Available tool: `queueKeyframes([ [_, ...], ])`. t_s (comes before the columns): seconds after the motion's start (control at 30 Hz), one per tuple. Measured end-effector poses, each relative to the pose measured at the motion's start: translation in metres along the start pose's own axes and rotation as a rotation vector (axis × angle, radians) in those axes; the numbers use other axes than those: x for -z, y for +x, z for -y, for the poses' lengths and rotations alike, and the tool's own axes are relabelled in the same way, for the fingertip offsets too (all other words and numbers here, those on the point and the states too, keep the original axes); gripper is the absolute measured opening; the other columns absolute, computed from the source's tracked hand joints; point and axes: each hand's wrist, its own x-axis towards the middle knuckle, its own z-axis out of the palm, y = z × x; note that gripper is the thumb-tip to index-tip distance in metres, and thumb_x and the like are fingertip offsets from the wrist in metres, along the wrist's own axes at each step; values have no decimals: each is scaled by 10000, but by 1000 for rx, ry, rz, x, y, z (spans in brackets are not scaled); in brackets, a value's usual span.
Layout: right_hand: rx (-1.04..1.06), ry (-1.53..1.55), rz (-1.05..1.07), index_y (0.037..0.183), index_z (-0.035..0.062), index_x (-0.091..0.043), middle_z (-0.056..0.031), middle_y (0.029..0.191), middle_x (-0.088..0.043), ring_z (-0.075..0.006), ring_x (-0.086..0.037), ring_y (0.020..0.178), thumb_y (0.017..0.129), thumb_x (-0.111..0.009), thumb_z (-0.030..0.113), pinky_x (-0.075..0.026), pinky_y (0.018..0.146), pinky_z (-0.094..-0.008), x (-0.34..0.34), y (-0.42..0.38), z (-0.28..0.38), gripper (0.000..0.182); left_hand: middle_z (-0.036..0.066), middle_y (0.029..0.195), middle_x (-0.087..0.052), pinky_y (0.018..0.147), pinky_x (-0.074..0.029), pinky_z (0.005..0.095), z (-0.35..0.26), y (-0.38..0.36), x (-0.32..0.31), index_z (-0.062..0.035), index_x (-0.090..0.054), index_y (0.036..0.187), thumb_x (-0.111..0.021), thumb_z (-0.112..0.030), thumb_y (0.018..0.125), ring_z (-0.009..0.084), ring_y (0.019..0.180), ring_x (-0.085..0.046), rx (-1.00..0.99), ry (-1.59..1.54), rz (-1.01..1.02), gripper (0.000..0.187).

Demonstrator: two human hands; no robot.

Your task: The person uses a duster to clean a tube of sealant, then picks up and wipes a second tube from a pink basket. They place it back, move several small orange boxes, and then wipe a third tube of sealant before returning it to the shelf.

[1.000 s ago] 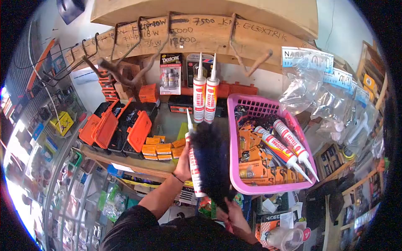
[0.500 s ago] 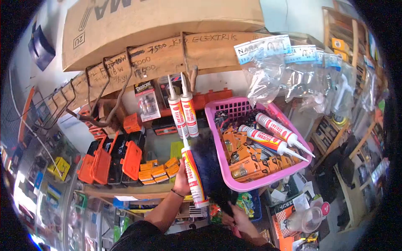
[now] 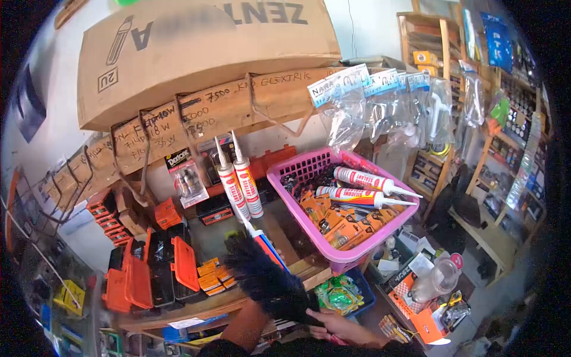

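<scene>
A black feathery duster [image 3: 262, 279] is in my right hand [image 3: 336, 326], whose fingers are closed round its handle end. The bristles lie across a silicone sealant tube [image 3: 272, 251] with a white nozzle. My left forearm [image 3: 247, 326] reaches up behind the duster, which covers most of the left hand; that hand holds the tube, tilted, above the shelf. Just beyond, two more sealant tubes [image 3: 241, 187] stand upright side by side. Two others [image 3: 351, 195] lie on orange packets in a pink basket [image 3: 348, 254] to the right.
Open orange-and-black cases [image 3: 128, 282] and small orange boxes [image 3: 214, 276] sit on the shelf at left. Metal hooks and a handwritten cardboard strip [image 3: 220, 98] run above, under a large carton [image 3: 208, 53]. Clear plastic packs [image 3: 342, 113] hang over the basket.
The duster has swung left and up, from beside the tube to across it. The tube now shows its blue-and-red side. My view has shifted to the right.
</scene>
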Motion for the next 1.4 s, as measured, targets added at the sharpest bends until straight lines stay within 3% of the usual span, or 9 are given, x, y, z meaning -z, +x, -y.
queueKeyframes([
  [0.23, 119, 105, 144, 849, 104, -392, -7, 388, -305, -121, -282, 287, 887, -354, 302, -256, 358, -253, 8, -1, -26, 206, 104, 1036, -534, 822, -416, 402, 22, 12, 28, -59, -475, 1096, -375, -385, 846, 273, 905, -523, -94, -380, 167, 423],
  [0.3, 125, 16, -53, 902, 95, -410, 6, 390, -306, -111, -275, 284, 892, -317, 327, -261, 362, -251, -9, -9, -17, 251, 104, 1029, -540, 826, -420, 387, 17, 13, 21, -69, -472, 1092, -379, -390, 842, 266, 913, -523, 159, -637, 668, 417],
  [0.37, 176, 31, -4, 919, 112, -412, 9, 391, -306, -111, -276, 288, 888, -327, 335, -261, 369, -250, 0, -6, -8, 241, 74, 901, -556, 749, -446, 360, -16, -15, -38, -93, -496, 1008, -381, -390, 843, 240, 829, -532, -33, -451, -13, 358],
  [0.77, 111, -80, 32, 855, 131, -422, -1, 377, -280, -125, -263, 277, 861, -381, 374, -246, 342, -261, 24, -7, 17, 246, 1, 722, -575, 582, -485, 302, -6, -10, -1, -138, -538, 862, -381, -454, 832, 158, 645, -569, -25, -512, 90, 354],
  [0.83, -14, -302, -408, 848, 103, -419, -6, 376, -285, -129, -273, 270, 855, -386, 394, -242, 331, -245, 11, -6, 14, 292, 17, 736, -579, 592, -485, 301, -11, -10, -19, -144, -542, 862, -380, -454, 832, 160, 658, -569, 29, -601, -43, 352],
  [1.03, 22, -221, 6, 886, 101, -462, 12, 396, -288, -109, -256, 288, 868, -382, 358, -228, 326, -229, 27, -8, 28, 270, 34, 770, -588, 594, -487, 304, -16, -12, -28, -137, -545, 887, -395, -450, 828, 160, 666, -572, -110, -535, -101, 351],
  [1.07, 113, -62, 18, 866, 94, -464, 12, 400, -294, -106, -256, 289, 871, -379, 353, -225, 325, -229, 34, -6, 31, 273, 93, 978, -554, 767, -443, 353, 14, 13, 37, -150, -517, 1001, -377, -417, 842, 175, 889, -538, -34, -702, 762, 341],
  [1.17, -93, -332, 69, 761, 75, -334, -30, 409, -337, -128, -287, 300, 845, -457, 351, -267, 334, -233, 44, -7, 31, 313, 117, 894, -563, 684, -461, 339, 13, 1, 7, -96, -516, 950, -409, -419, 826, 178, 759, -553, -85, -557, -27, 362],
  [1.4, -35, -277, 191, 808, 75, -385, -7, 401, -310, -111, -296, 319, 883, -356, 335, -237, 335, -227, 60, 5, 27, 272, 88, 871, -559, 675, -456, 362, -15, -15, -38, -75, -444, 1111, -421, -468, 781, 254, 790, -536, -31, -647, -168, 514],
])
